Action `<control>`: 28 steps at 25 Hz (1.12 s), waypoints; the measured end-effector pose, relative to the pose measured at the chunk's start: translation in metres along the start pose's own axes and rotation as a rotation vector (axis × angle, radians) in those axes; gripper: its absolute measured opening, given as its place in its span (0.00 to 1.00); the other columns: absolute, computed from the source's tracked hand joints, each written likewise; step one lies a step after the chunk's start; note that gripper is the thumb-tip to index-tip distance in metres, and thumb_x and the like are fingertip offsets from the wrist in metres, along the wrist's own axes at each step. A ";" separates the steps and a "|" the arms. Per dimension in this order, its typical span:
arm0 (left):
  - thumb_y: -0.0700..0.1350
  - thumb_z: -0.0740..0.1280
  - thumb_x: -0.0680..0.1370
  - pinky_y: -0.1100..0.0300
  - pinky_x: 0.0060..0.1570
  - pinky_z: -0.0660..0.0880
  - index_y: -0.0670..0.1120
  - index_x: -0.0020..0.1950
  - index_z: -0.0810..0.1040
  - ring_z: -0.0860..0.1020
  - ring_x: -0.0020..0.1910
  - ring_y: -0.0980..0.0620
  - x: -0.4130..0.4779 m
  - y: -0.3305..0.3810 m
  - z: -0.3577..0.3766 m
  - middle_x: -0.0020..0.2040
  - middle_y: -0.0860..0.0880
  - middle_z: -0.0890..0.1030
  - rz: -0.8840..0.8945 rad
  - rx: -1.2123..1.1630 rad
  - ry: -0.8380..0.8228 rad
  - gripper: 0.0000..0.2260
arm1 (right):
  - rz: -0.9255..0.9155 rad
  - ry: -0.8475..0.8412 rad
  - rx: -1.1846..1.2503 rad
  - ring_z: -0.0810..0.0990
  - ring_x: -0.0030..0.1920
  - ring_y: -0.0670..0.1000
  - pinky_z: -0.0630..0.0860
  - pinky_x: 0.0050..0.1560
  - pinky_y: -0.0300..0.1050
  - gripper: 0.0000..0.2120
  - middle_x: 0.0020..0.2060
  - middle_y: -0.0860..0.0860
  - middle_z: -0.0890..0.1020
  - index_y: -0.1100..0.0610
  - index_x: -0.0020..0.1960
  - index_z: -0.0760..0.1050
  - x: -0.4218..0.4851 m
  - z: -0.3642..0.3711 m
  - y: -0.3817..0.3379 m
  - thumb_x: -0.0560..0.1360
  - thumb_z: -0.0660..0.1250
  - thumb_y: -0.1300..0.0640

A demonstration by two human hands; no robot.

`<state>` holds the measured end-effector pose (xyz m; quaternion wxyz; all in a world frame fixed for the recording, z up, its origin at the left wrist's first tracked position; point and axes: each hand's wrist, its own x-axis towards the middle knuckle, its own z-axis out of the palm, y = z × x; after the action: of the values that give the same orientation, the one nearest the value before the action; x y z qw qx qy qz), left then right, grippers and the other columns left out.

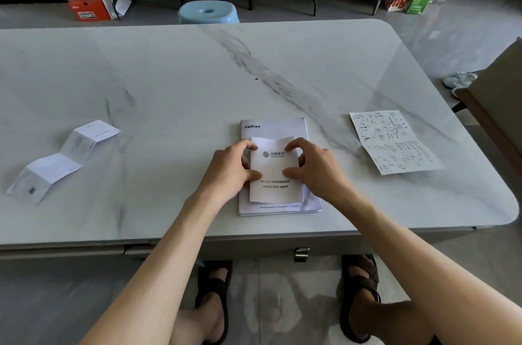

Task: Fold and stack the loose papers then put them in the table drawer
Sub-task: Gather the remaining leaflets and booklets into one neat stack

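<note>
Marble-patterned counter (169,84), near edge at centre: small China Mobile router booklet (275,175) lying on top of a larger Vatti manual (271,127), the left hand (230,168) and right hand (313,168) resting on the booklet's two side edges, fingers (250,145) curled and pinching those edges between thumb and fingertips. Left end of the counter: one accordion-creased leaflet (60,159), partly unfolded; right end: one flat instruction sheet (394,142) printed with diagrams, both well apart from the stack. Front face below the near edge: drawer with metal pull (301,254), closed.
</note>
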<state>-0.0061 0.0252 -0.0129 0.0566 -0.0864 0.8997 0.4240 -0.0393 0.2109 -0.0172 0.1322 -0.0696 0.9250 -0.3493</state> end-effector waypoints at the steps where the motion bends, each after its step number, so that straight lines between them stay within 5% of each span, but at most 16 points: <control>1: 0.38 0.77 0.69 0.73 0.32 0.73 0.49 0.61 0.77 0.78 0.32 0.54 0.000 0.001 0.000 0.36 0.51 0.77 0.001 0.014 0.005 0.22 | -0.006 -0.001 -0.013 0.77 0.39 0.54 0.70 0.35 0.44 0.19 0.35 0.49 0.78 0.51 0.59 0.74 0.001 0.001 0.000 0.70 0.73 0.57; 4: 0.39 0.77 0.69 0.72 0.33 0.73 0.49 0.63 0.76 0.78 0.32 0.54 -0.001 0.002 0.001 0.36 0.51 0.77 0.012 0.048 0.011 0.24 | -0.031 0.011 -0.057 0.77 0.40 0.55 0.69 0.33 0.44 0.20 0.38 0.51 0.79 0.51 0.61 0.73 0.002 0.003 0.001 0.70 0.73 0.57; 7: 0.47 0.78 0.68 0.56 0.48 0.76 0.51 0.68 0.73 0.80 0.47 0.46 -0.003 0.001 0.006 0.48 0.47 0.80 0.083 0.293 0.037 0.29 | -0.096 0.053 -0.210 0.77 0.45 0.58 0.68 0.39 0.45 0.22 0.46 0.53 0.75 0.52 0.64 0.71 -0.001 0.007 0.001 0.72 0.73 0.54; 10: 0.57 0.76 0.68 0.52 0.56 0.71 0.53 0.72 0.69 0.70 0.62 0.44 0.001 -0.001 0.008 0.64 0.47 0.70 0.128 0.532 0.016 0.35 | -0.112 0.086 -0.289 0.78 0.48 0.60 0.69 0.43 0.46 0.23 0.55 0.55 0.72 0.51 0.66 0.70 -0.003 0.009 0.001 0.73 0.72 0.51; 14: 0.62 0.73 0.68 0.50 0.62 0.65 0.51 0.73 0.68 0.63 0.66 0.42 0.002 -0.002 0.007 0.75 0.52 0.60 0.181 0.658 -0.067 0.37 | -0.163 0.126 -0.247 0.77 0.52 0.57 0.72 0.48 0.46 0.22 0.58 0.54 0.73 0.51 0.65 0.73 -0.004 -0.001 0.009 0.73 0.72 0.51; 17: 0.62 0.74 0.66 0.51 0.63 0.66 0.51 0.74 0.68 0.65 0.65 0.42 0.005 -0.002 0.005 0.75 0.54 0.64 0.169 0.582 -0.087 0.39 | -0.062 0.324 -0.455 0.70 0.64 0.60 0.68 0.62 0.53 0.25 0.65 0.58 0.72 0.53 0.69 0.70 -0.001 -0.032 0.029 0.73 0.69 0.54; 20: 0.63 0.74 0.65 0.51 0.66 0.67 0.49 0.70 0.73 0.70 0.67 0.44 0.011 0.000 -0.001 0.71 0.52 0.73 0.148 0.253 0.031 0.37 | 0.292 0.277 -0.613 0.60 0.72 0.68 0.58 0.72 0.61 0.31 0.71 0.68 0.62 0.58 0.72 0.60 0.002 -0.058 0.056 0.71 0.66 0.55; 24: 0.50 0.71 0.75 0.73 0.44 0.68 0.48 0.60 0.80 0.78 0.54 0.52 0.009 0.007 -0.004 0.51 0.52 0.81 0.051 -0.048 0.225 0.15 | 0.395 0.180 -0.555 0.70 0.63 0.66 0.70 0.59 0.57 0.32 0.62 0.67 0.73 0.59 0.74 0.56 0.000 -0.063 0.069 0.72 0.61 0.57; 28: 0.46 0.70 0.76 0.66 0.48 0.72 0.47 0.54 0.82 0.81 0.50 0.52 0.012 0.010 -0.002 0.48 0.51 0.84 0.005 -0.247 0.250 0.08 | 0.255 0.214 -0.633 0.76 0.55 0.65 0.67 0.45 0.50 0.29 0.55 0.66 0.78 0.60 0.73 0.57 -0.003 -0.061 0.067 0.73 0.60 0.61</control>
<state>-0.0194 0.0288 -0.0065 -0.0679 -0.1423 0.8411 0.5173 -0.0568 0.3000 -0.0173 0.0489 0.0460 0.9973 -0.0312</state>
